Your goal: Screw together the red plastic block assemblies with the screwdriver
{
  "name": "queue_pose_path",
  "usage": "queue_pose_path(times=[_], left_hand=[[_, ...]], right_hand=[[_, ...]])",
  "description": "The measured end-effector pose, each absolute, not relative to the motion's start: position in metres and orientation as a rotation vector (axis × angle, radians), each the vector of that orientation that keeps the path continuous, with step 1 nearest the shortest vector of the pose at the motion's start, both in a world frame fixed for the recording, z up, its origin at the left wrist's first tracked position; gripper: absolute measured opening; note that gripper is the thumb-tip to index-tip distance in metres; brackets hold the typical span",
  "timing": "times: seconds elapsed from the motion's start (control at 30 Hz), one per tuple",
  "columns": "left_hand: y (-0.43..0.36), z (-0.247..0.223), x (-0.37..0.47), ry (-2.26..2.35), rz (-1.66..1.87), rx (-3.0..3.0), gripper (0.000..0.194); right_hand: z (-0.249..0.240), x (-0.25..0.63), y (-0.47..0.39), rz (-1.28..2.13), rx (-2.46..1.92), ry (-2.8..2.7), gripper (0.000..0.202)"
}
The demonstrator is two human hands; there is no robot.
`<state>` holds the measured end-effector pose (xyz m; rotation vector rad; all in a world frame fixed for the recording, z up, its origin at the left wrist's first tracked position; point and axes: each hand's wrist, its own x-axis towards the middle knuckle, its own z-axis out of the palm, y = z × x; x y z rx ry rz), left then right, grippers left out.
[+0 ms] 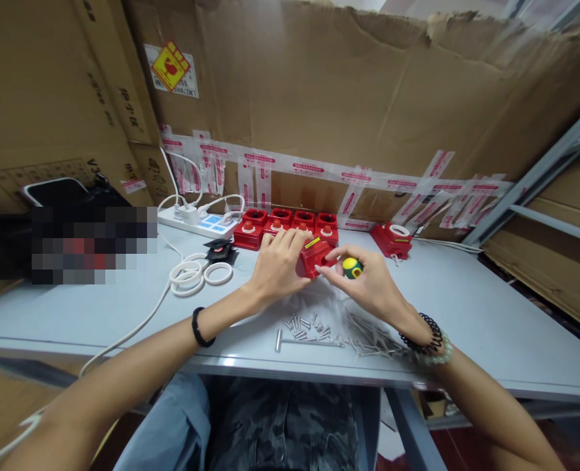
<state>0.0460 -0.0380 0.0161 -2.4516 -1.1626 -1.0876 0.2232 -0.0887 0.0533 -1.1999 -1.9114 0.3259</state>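
Note:
My left hand [280, 261] is closed around a small red box [314, 256] with a yellow label, held tilted just above the table. My right hand [368, 281] has its thumb and fingers bent at the box's right side. In its palm sits the rounded green-and-yellow handle of a screwdriver [352, 267]; the shaft is hidden. Below both hands lie loose silver screws [299, 323], a metal T-handle tool [278, 340] and a bunch of thin whitish strips [373, 333]. Behind the left hand stand several red boxes with round buttons [248, 233].
At the right back sits another red box [392, 241] with a white ring on top. White rings [218, 274] and a black part [220, 250] lie left. A power strip [206, 224] trails a white cable across the table [490, 307]. Cardboard [319, 85] walls the back.

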Motion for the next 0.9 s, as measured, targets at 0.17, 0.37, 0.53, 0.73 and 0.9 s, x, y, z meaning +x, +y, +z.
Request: queue_pose_path(times=[0.17, 0.37, 0.53, 0.73, 0.9], left_hand=[[-0.035, 0.017, 0.041, -1.178, -1.160, -2.449, 0.051], [-0.033, 0.018, 0.038, -1.178, -1.196, -2.472, 0.051], [-0.032, 0.017, 0.038, -1.193, -1.184, -2.460, 0.053], [-0.032, 0.017, 0.036, -1.202, -1.188, -2.469, 0.054], [-0.033, 0.018, 0.036, -1.206, -1.176, -2.479, 0.053]], right_hand=[[0.071, 0.241, -0.093, 0.366, -0.920, -1.570, 0.024], [0.087, 0.252, -0.103, 0.520, -0.776, -1.614, 0.034], [0.086, 0.242, -0.115, 0.312, -0.610, -1.675, 0.034], [0.080, 0.238, -0.111, 0.065, -0.485, -1.607, 0.035], [0.075, 0.238, -0.106, -0.011, -0.507, -1.610, 0.034]])
